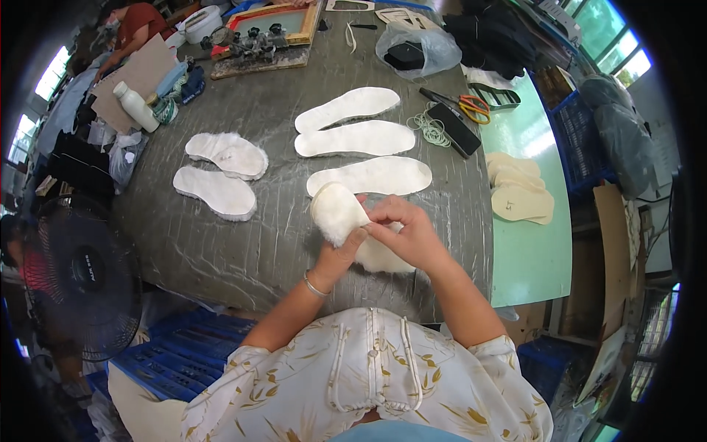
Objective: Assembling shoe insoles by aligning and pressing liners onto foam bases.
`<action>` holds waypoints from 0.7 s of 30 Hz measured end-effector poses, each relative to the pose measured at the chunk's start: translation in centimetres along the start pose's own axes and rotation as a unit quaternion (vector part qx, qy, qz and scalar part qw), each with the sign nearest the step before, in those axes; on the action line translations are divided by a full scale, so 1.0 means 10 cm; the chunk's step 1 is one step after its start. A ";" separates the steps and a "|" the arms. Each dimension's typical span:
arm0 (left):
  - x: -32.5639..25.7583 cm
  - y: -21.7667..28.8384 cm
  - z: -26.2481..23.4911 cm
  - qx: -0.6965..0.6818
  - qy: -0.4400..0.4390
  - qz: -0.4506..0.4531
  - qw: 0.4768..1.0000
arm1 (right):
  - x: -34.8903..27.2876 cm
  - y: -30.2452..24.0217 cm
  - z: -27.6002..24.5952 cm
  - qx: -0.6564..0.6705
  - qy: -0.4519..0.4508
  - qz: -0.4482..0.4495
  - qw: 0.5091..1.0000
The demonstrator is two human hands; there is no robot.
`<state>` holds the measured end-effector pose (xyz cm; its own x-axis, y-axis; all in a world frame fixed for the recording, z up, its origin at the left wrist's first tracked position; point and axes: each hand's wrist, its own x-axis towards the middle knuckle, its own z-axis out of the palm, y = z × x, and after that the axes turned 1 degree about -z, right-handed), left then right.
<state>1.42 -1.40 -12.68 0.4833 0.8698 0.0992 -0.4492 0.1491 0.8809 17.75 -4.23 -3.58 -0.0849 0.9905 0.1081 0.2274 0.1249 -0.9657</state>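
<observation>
A cream fleece insole [335, 214], fluffy along its edge, is pinched in both hands over the near middle of the table. My left hand [340, 255] grips its lower side, thumb on top. The fingers of my right hand [403, 230] close on its right edge; the fingertips are partly hidden. More cream fleece [383, 255] shows below my hands; I cannot tell whether it belongs to the held insole. Just beyond lies a white insole [375, 175], with two more white insoles [357, 138] farther off. To the left lie a pair of fluffy-edged insoles [217, 193].
Orange-handled scissors [473, 109], a black block [453, 129] and pale string [430, 129] lie at the far right. Cream cut pieces [523, 202] are stacked on the green board [530, 258]. A white bottle [136, 107] and a clamped frame [258, 44] stand far left. A fan [88, 276] stands left.
</observation>
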 end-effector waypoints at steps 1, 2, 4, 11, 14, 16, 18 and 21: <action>-0.02 -0.03 0.03 0.007 0.035 0.009 0.999 | -0.01 -0.02 0.02 -0.110 0.031 -0.136 0.984; -0.05 -0.05 0.02 0.006 0.037 0.004 0.999 | -0.03 -0.06 0.04 -0.109 0.030 -0.131 0.985; -0.05 -0.11 0.00 0.016 0.017 0.037 0.999 | -0.08 -0.15 0.10 -0.150 0.052 -0.207 0.965; -0.05 0.08 0.09 -0.148 0.036 -0.061 0.986 | -0.16 0.04 0.10 -0.065 0.065 -0.041 0.995; -0.05 0.20 0.11 -0.169 0.002 -0.060 0.984 | -0.19 0.03 0.03 -0.019 0.054 -0.020 0.998; -0.07 0.16 0.09 -0.221 -0.020 -0.022 0.975 | -0.23 -0.04 0.00 -0.087 0.037 -0.047 0.994; -0.09 0.19 0.09 -0.193 -0.027 -0.025 0.980 | -0.25 -0.07 0.04 -0.106 0.071 -0.081 0.989; -0.14 0.19 0.10 -0.140 -0.014 -0.057 0.988 | -0.28 -0.08 0.05 -0.183 0.111 -0.164 0.963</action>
<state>0.68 -2.80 -10.63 0.5608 0.8276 0.0230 -0.5797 0.3727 0.7246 17.28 -7.11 -3.26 -0.0107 0.8771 0.4802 0.5538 0.4050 -0.7275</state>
